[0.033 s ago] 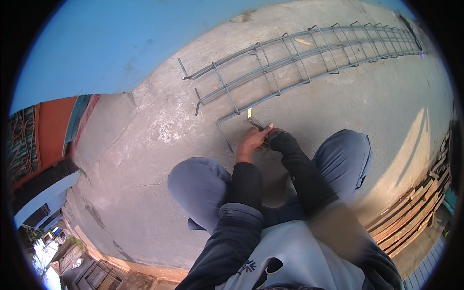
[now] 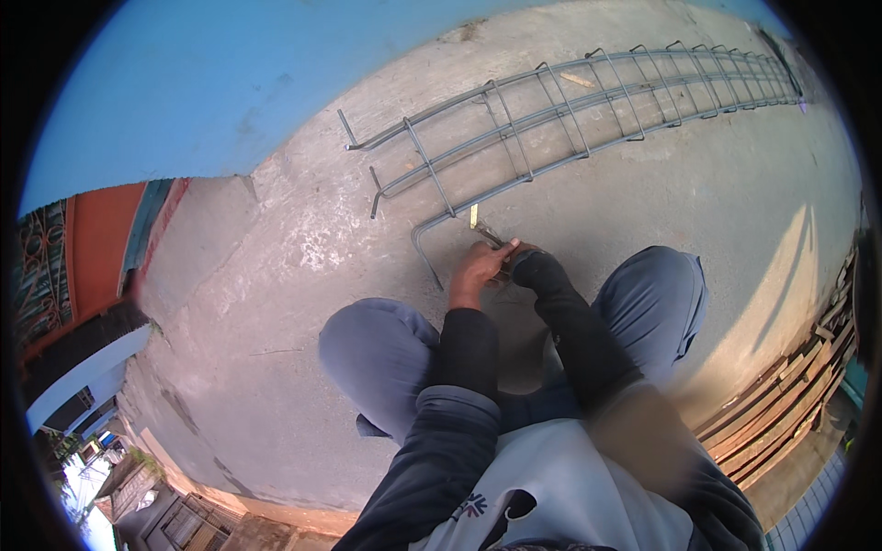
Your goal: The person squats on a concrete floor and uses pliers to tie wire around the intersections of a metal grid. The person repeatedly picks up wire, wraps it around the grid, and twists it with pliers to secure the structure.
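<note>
The person squatted on a concrete floor (image 2: 276, 386), with both hands close together between and just beyond the knees of the grey trousers (image 2: 378, 354). The left hand (image 2: 475, 267) was closed on a dark metal tool (image 2: 490, 233), its thumb lying across the near end. The right hand (image 2: 524, 257) met it from the right; its fingers were mostly hidden behind the dark sleeve (image 2: 551, 286), so I could not tell how it gripped. The tool pointed far and left, and a short yellow strip (image 2: 474, 217) showed at its tip.

A long steel bar cage (image 2: 560, 109) lay on the floor beyond the hands, running from the left to the far right, its near bar close to the tool. Its left bar ends were bent. A small wood chip (image 2: 577, 80) lay among its bars. A blue wall (image 2: 184, 110) stood far left, and stacked planks (image 2: 781, 404) lay on the near right.
</note>
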### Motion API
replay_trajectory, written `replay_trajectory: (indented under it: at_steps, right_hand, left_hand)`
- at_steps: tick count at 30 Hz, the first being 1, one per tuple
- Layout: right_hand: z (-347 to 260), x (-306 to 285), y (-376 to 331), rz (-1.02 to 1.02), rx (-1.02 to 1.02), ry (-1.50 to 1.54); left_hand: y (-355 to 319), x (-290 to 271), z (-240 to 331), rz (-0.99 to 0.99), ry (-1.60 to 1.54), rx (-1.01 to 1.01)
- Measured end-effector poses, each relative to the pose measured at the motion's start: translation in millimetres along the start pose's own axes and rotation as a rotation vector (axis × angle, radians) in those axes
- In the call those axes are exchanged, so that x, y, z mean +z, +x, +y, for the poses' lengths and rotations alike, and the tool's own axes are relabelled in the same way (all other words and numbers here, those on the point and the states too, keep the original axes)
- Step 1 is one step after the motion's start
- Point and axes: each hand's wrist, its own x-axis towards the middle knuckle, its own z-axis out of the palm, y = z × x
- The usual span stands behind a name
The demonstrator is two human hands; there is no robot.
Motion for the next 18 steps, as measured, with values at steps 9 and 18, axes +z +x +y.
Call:
replay_trajectory:
  at_steps: [9, 18]
  right_hand:
    - [-56.8, -29.5, -8.5, 0.326, 0.381, -0.014]
    - [-64.3, -12.2, 74.2, 0.089, 0.229, 0.537]
  left_hand:
    - [32.1, -5.8, -35.6, 0.222, -0.283, 0.085]
    - [47.5, 0.0, -69.6, 0.141, -0.453, 0.005]
